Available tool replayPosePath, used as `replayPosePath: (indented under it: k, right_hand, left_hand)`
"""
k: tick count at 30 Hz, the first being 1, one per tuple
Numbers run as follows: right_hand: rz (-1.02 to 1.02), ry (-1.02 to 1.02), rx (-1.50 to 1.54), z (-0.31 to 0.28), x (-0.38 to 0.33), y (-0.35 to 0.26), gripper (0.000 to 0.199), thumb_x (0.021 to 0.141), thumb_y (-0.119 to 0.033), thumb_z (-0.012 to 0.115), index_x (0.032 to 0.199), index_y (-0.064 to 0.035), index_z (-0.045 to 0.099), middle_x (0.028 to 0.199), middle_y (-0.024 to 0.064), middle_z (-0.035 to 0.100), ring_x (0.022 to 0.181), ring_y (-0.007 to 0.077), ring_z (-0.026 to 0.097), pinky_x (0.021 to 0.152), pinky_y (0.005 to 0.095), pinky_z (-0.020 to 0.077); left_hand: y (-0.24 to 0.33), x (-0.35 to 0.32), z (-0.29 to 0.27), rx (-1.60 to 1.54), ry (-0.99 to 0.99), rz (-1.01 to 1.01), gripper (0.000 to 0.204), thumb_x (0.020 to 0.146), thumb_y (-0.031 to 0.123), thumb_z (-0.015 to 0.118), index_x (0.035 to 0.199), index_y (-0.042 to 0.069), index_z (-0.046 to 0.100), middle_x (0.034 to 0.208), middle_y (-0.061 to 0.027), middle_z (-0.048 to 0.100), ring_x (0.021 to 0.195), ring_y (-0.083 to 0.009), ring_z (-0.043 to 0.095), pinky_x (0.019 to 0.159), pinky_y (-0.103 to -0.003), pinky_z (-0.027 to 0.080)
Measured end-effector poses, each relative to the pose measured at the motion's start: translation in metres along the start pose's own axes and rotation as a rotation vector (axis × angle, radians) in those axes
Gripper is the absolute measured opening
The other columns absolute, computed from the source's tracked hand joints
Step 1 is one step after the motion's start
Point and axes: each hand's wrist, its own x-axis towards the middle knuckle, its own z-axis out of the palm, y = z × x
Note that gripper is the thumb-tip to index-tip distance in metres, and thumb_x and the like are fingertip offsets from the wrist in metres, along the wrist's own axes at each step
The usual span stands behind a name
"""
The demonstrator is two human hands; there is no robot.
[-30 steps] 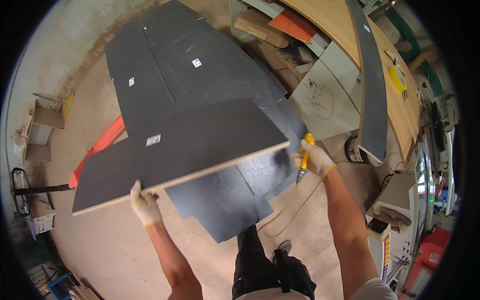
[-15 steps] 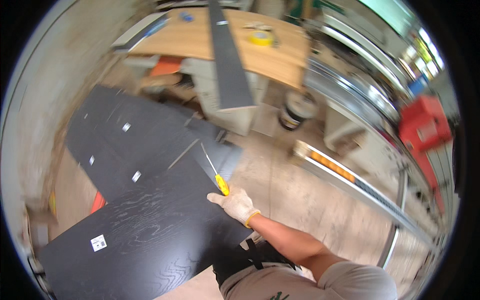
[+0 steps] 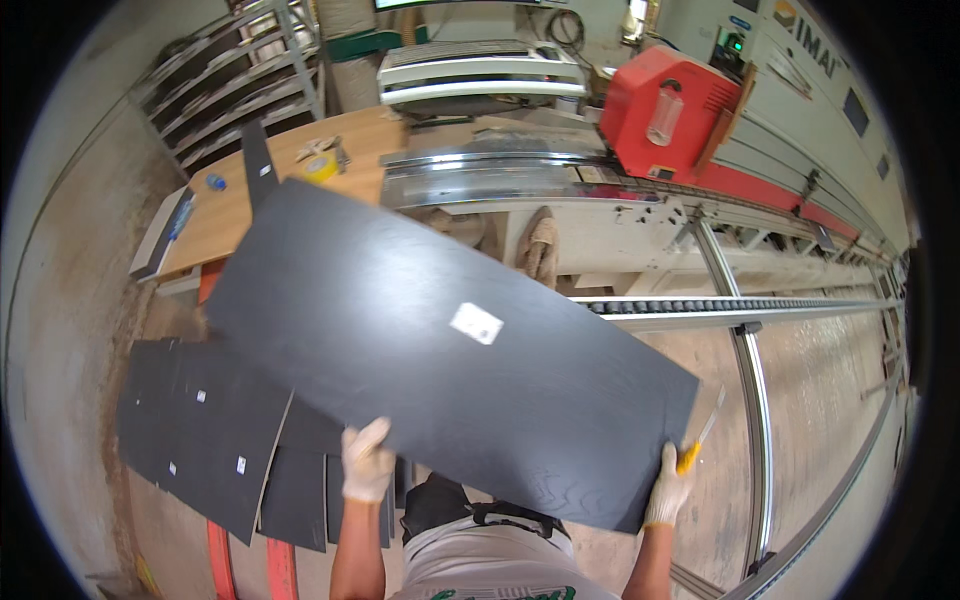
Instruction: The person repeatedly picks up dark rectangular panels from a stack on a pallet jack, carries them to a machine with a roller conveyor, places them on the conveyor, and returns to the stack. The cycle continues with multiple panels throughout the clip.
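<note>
**Dark panel carried flat, two-hand edge grip**

Workshop floor, bare concrete, fills the lower and left parts of the frame; a long machine with a red housing (image 3: 665,105) and a roller conveyor rail (image 3: 740,308) runs across the upper right.

Object: one large dark grey panel (image 3: 440,350), rectangular, a small white label (image 3: 476,323) near its middle. It sits at centre frame, held clear of the floor in front of the person's body.

Grip: left hand (image 3: 366,462), in a pale work glove, is curled over the near long edge at lower centre. Right hand (image 3: 668,484), also gloved, is clamped on the near right corner at lower right and pinches a yellow-handled knife (image 3: 697,444) against the board at the same time. Both hands are closed on the panel; neither is spread wide.

Why so, as a judgement: hands set well apart along one edge spread the load and stop a wide board from tipping; keeping the knife in the gripping hand spares setting it down.

Orientation: long axis runs from upper left of the frame down to lower right. Broad face turned up toward the camera, far edge over the wooden bench (image 3: 285,170).

Nearby: a stack of similar dark panels (image 3: 205,430) lies on the floor at lower left, over red bars (image 3: 280,572).
</note>
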Motion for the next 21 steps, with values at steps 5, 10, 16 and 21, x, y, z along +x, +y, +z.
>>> replayPosePath:
  k: [5, 10, 16, 21]
  right_hand:
    - [0.085, 0.371, -0.102, -0.058, -0.075, 0.047, 0.064, 0.103, -0.026, 0.075, 0.152, 0.0096, 0.054, 0.135, 0.0182, 0.070, 0.120, 0.0277, 0.066, 0.109, 0.0386, 0.0503]
    - [0.345, 0.548, -0.178, -0.049, -0.131, 0.047, 0.068, 0.104, -0.032, 0.073, 0.157, 0.0062, 0.052, 0.137, 0.0197, 0.070, 0.120, 0.0295, 0.067, 0.109, 0.0387, 0.0506]
    - [0.377, 0.652, 0.026, 0.020, -0.143, 0.041, 0.075, 0.106, -0.028, 0.070, 0.168, 0.0015, 0.038, 0.154, 0.0159, 0.061, 0.131, 0.0275, 0.061, 0.116, 0.0389, 0.0451]
    - [0.127, 0.640, 0.135, 0.061, -0.129, 0.019, 0.061, 0.104, -0.017, 0.070, 0.156, 0.0068, 0.050, 0.145, 0.0156, 0.063, 0.125, 0.0260, 0.061, 0.114, 0.0368, 0.0458]
  left_hand:
    - [-0.013, 0.088, 0.134, -0.902, -0.301, -0.917, 0.014, 0.100, 0.001, 0.071, 0.112, -0.002, 0.076, 0.111, -0.0077, 0.076, 0.108, -0.0165, 0.070, 0.097, -0.030, 0.054]
    - [-0.003, 0.122, 0.219, -1.053, -0.519, -0.894, 0.028, 0.099, 0.007, 0.078, 0.124, -0.003, 0.070, 0.115, -0.0044, 0.072, 0.104, -0.0125, 0.066, 0.095, -0.027, 0.052]
    - [0.000, 0.177, 0.240, 0.086, -1.099, -0.496, 0.050, 0.100, 0.047, 0.074, 0.095, -0.002, 0.074, 0.091, -0.0168, 0.076, 0.093, -0.0244, 0.073, 0.091, -0.037, 0.056]
    - [-0.007, 0.292, 0.274, 0.425, -0.665, -0.244, 0.083, 0.100, 0.075, 0.055, 0.086, -0.004, 0.076, 0.078, -0.0225, 0.076, 0.093, -0.0333, 0.076, 0.093, -0.047, 0.055]
